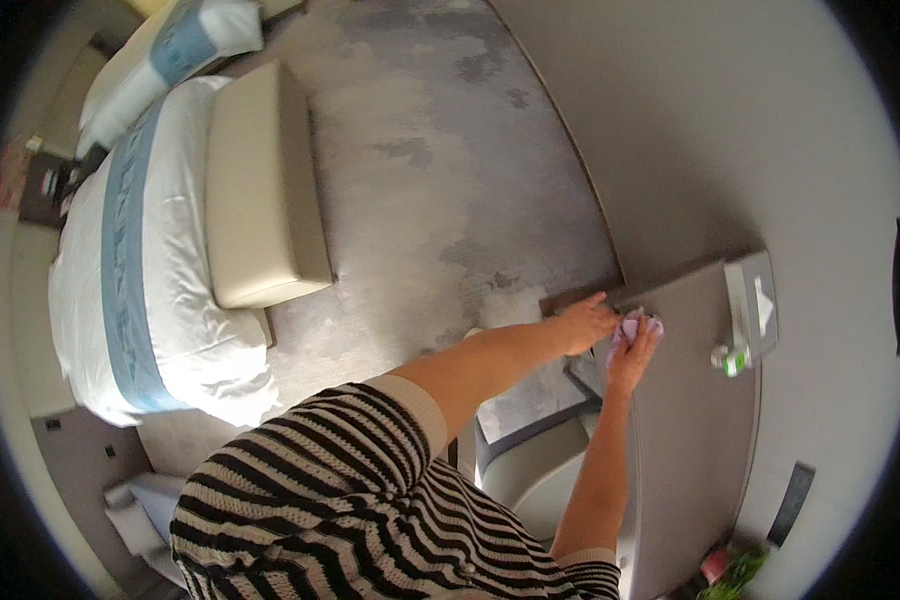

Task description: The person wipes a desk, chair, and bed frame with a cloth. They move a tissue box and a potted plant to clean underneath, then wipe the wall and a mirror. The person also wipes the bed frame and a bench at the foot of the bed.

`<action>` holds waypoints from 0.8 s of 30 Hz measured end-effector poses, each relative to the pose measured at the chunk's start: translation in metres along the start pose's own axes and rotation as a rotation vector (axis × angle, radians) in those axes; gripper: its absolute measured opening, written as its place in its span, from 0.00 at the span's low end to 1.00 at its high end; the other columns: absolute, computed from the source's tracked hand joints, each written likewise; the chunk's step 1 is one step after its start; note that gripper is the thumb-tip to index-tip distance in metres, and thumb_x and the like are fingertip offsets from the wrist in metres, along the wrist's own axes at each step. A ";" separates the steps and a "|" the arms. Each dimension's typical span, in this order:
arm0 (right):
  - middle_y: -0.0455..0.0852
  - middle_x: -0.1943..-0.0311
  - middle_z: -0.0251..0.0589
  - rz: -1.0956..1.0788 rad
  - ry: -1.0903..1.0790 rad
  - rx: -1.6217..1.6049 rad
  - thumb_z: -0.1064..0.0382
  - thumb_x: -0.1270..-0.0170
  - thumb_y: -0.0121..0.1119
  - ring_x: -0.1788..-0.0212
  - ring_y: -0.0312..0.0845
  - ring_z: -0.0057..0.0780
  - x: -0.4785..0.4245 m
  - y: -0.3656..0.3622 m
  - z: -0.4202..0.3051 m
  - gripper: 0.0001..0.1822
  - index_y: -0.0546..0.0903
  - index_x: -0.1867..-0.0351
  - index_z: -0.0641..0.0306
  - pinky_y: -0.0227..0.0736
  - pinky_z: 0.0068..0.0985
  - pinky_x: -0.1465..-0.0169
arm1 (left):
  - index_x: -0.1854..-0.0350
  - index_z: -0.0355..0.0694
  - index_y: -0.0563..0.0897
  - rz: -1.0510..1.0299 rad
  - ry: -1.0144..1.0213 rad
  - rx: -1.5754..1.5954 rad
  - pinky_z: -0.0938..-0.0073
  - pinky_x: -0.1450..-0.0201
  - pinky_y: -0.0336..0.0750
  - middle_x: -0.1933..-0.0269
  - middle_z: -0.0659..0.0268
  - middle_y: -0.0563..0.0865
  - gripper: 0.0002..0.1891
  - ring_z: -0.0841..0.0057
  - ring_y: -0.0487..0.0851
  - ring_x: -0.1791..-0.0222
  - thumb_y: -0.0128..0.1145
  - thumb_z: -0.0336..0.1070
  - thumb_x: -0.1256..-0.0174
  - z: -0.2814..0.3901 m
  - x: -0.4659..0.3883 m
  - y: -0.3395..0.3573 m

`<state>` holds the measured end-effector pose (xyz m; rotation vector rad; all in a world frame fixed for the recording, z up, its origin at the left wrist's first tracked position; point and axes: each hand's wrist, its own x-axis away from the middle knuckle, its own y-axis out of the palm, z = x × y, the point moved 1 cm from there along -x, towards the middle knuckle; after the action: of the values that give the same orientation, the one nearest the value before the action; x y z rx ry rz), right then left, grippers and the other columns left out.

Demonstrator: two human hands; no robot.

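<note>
My right hand (631,358) presses a crumpled light purple cloth (630,328) on the desk top (682,420), near its far left corner. Just left of the cloth is my left hand (586,324), its fingers spread over the desk's edge; whether its fingertips touch the desk or the cloth is unclear. A tissue box (751,300) with a white tissue sticking up stands on the desk against the wall. Close to its near end is a clear bottle with a green label (731,361).
A rounded chair (540,472) stands beside the desk, under my arms. At the left are white beds (172,300) with blue runners and a cream bench (251,187) on patterned carpet (420,165). A green plant (735,574) is at the lower right.
</note>
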<state>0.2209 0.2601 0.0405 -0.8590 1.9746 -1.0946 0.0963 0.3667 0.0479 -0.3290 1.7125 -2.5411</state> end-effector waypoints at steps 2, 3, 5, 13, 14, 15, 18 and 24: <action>0.64 0.34 0.51 0.032 -0.035 -0.030 0.68 0.39 0.53 0.31 0.55 0.51 -0.036 0.011 0.028 0.28 0.66 0.35 0.59 0.50 0.43 0.30 | 0.30 0.41 0.61 -0.057 0.068 -0.017 0.57 0.24 0.40 0.26 0.66 0.55 0.30 0.70 0.53 0.26 0.48 0.33 0.37 0.005 -0.002 -0.019; 0.65 0.36 0.51 0.018 0.065 -0.277 0.68 0.39 0.52 0.33 0.57 0.51 -0.058 0.015 0.034 0.26 0.67 0.37 0.61 0.52 0.42 0.31 | 0.31 0.43 0.63 -0.015 0.076 -0.003 0.57 0.26 0.45 0.26 0.67 0.55 0.28 0.70 0.56 0.28 0.47 0.33 0.36 0.005 -0.001 -0.012; 0.68 0.40 0.52 0.026 0.224 -0.654 0.68 0.38 0.52 0.37 0.62 0.50 -0.099 0.020 0.063 0.23 0.68 0.40 0.65 0.56 0.41 0.33 | 0.32 0.47 0.66 0.066 0.107 0.004 0.57 0.29 0.55 0.26 0.71 0.54 0.24 0.70 0.62 0.31 0.43 0.34 0.33 -0.007 0.002 0.002; 0.63 0.34 0.54 0.142 0.033 0.081 0.54 0.34 0.53 0.34 0.60 0.51 -0.114 0.026 0.027 0.28 0.66 0.35 0.63 0.63 0.44 0.37 | 0.49 0.40 0.78 0.259 0.065 0.280 0.63 0.45 0.70 0.35 0.63 0.70 0.14 0.66 0.74 0.43 0.46 0.34 0.34 -0.037 -0.023 -0.022; 0.62 0.34 0.55 0.127 -0.081 0.060 0.55 0.34 0.54 0.34 0.61 0.52 -0.097 0.025 0.009 0.28 0.67 0.36 0.63 0.64 0.44 0.38 | 0.50 0.40 0.78 0.215 0.026 0.281 0.63 0.45 0.70 0.36 0.62 0.71 0.14 0.65 0.74 0.43 0.47 0.36 0.34 -0.045 -0.027 -0.022; 0.62 0.34 0.56 0.129 -0.179 0.049 0.56 0.35 0.55 0.35 0.62 0.53 -0.078 0.019 -0.001 0.27 0.67 0.36 0.62 0.66 0.44 0.39 | 0.51 0.40 0.79 0.168 0.014 0.273 0.63 0.46 0.70 0.37 0.62 0.72 0.13 0.64 0.74 0.43 0.48 0.37 0.34 -0.053 -0.033 -0.023; 0.60 0.33 0.56 0.096 -0.195 -0.122 0.60 0.35 0.54 0.39 0.68 0.51 -0.049 0.017 -0.027 0.25 0.68 0.37 0.63 0.70 0.41 0.41 | 0.49 0.39 0.78 0.065 -0.048 0.414 0.61 0.43 0.69 0.40 0.60 0.74 0.16 0.61 0.73 0.42 0.52 0.40 0.37 -0.098 0.014 -0.017; 0.73 0.42 0.52 -0.052 0.245 0.114 0.71 0.31 0.46 0.43 0.75 0.42 -0.135 0.034 -0.071 0.20 0.67 0.38 0.70 0.77 0.35 0.46 | 0.46 0.41 0.78 0.250 -0.826 0.909 0.55 0.41 0.68 0.43 0.56 0.77 0.21 0.55 0.73 0.42 0.56 0.37 0.45 -0.238 0.209 0.129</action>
<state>0.2265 0.4132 0.0736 -0.7480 2.0727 -1.3851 -0.1657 0.4986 -0.1264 -0.8361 0.2562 -2.1926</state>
